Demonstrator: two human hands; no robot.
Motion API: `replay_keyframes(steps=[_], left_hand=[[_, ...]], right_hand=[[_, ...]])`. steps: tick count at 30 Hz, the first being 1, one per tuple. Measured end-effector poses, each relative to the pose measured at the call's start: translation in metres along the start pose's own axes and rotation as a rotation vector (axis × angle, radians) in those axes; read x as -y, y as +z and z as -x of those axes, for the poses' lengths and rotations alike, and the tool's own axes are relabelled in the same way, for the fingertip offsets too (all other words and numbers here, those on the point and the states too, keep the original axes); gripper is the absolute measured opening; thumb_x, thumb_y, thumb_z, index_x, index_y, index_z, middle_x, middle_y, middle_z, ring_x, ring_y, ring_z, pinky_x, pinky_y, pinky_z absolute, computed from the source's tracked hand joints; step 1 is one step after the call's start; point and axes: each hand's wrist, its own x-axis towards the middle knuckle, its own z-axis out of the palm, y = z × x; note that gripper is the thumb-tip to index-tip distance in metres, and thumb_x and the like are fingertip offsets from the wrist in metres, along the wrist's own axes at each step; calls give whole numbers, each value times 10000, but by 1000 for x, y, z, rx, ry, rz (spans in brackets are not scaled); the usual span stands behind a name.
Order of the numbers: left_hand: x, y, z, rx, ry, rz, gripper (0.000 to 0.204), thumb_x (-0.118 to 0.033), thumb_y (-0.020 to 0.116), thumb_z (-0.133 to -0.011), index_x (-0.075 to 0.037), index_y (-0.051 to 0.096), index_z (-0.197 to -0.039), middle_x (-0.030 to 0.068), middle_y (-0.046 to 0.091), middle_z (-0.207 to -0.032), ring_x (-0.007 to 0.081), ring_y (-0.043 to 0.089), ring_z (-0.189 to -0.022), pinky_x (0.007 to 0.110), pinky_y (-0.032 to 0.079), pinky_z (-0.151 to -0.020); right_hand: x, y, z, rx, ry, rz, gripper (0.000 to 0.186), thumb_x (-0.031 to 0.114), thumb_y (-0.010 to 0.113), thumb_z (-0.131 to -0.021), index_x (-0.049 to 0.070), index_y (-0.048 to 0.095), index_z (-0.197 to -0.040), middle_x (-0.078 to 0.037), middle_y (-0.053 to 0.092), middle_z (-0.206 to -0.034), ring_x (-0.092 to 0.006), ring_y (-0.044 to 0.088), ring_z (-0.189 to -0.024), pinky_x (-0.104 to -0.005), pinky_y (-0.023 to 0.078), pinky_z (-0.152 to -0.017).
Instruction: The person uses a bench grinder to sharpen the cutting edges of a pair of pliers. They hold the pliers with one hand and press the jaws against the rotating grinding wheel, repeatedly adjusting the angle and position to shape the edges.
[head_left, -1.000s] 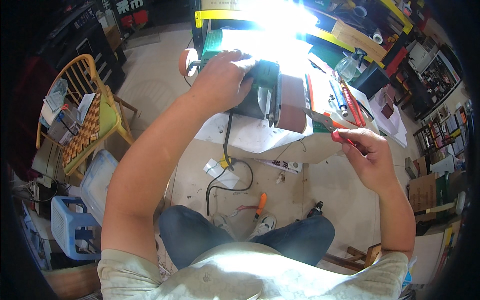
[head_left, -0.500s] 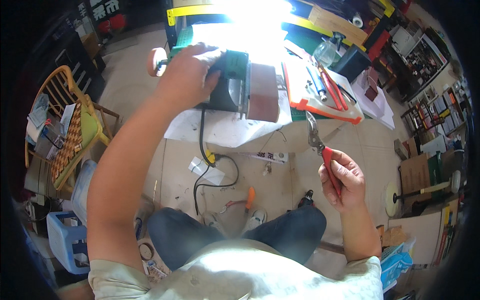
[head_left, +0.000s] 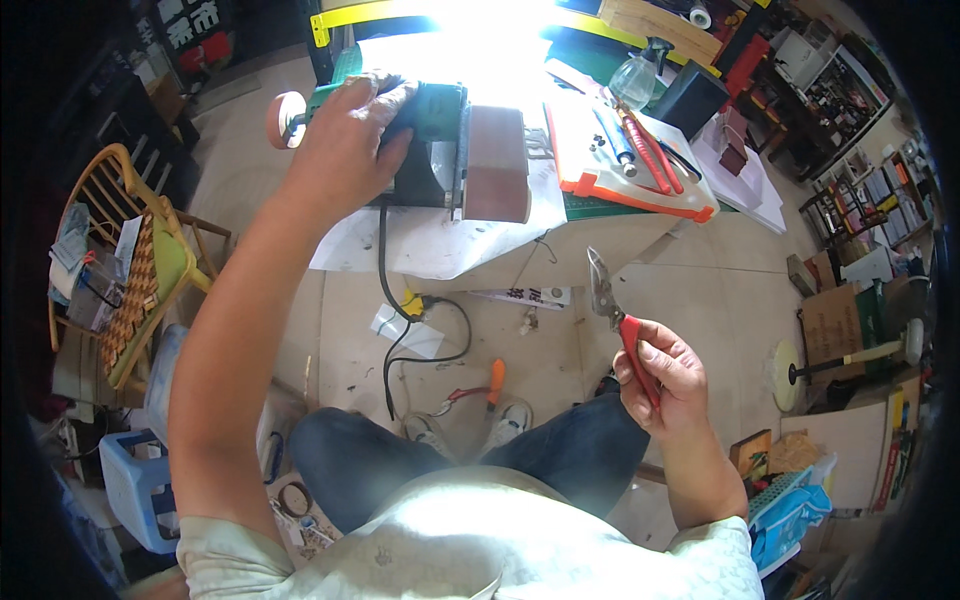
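At the bench edge stands a green belt sander (head_left: 440, 115) with a wide brown sanding belt (head_left: 495, 165) on its right and a round wheel (head_left: 285, 120) on its left. My left hand (head_left: 350, 140) lies over the machine's housing, fingers curled on its top and the thumb toward the belt; part of its grip is hidden. Lower right, off the bench, my right hand (head_left: 668, 375) is closed round the red handles of pruning shears (head_left: 632, 340). Their metal blades point up toward the bench, apart from the belt.
Right of the sander lies an orange-edged white case (head_left: 640, 190) with red-handled pliers (head_left: 650, 150) on it. Behind stands a clear spray bottle (head_left: 635, 80). A black cable (head_left: 383, 260) hangs to the floor, near an orange-handled tool (head_left: 496, 383). A wooden chair (head_left: 140, 260) is at left.
The view has shifted slightly, so the bench things sit a little higher and further left. The shears have come a little lower, their tip now farther from the case. My left hand remains on the sander.
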Motion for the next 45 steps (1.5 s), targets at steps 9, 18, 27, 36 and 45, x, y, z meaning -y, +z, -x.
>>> replay_keyframes(steps=[9, 18, 27, 36, 45], left_hand=[[-6, -6, 36, -453, 174, 106, 351, -101, 711, -864, -71, 654, -1209, 126, 628, -1195, 267, 598, -1093, 377, 490, -880], [-123, 18, 172, 150, -855, 1643, 322, -140, 735, -912, -14, 623, -1187, 19, 639, -995, 72, 592, -863, 226, 491, -739], [-122, 13, 194, 236, -946, 1734, 202, -120, 716, -928, -21, 637, -1085, 28, 684, -941, 81, 634, -847, 248, 528, -757], [-121, 13, 193, 170, -1038, 1695, 132, -142, 699, -946, -22, 677, -995, 23, 687, -877, 76, 626, -777, 237, 517, -712], [-119, 16, 193, 199, -1043, 1676, 369, -356, 558, -1029, -47, 637, -843, 34, 652, -743, 101, 593, -666, 270, 474, -647]], right_hand=[[-14, -2, 4, 7, 38, 5, 285, 71, 510, -1001, -6, 581, -1265, -186, 689, -866, -141, 575, -448, -213, 427, -376], [-64, 7, 1, 155, 206, -83, 308, 63, 517, -1001, 1, 573, -1297, -191, 682, -865, -142, 563, -459, -216, 406, -364], [-111, 14, -8, 175, 310, -117, 319, 60, 527, -994, 12, 557, -1308, -194, 680, -894, -164, 598, -534, -228, 421, -394], [-123, 10, -9, 206, 285, -89, 324, 57, 531, -993, 10, 559, -1312, -188, 682, -905, -155, 581, -529, -232, 429, -433], [-126, 7, -4, 188, 269, -39, 308, 59, 540, -985, 13, 578, -1287, -190, 671, -867, -152, 538, -486, -234, 420, -414]])
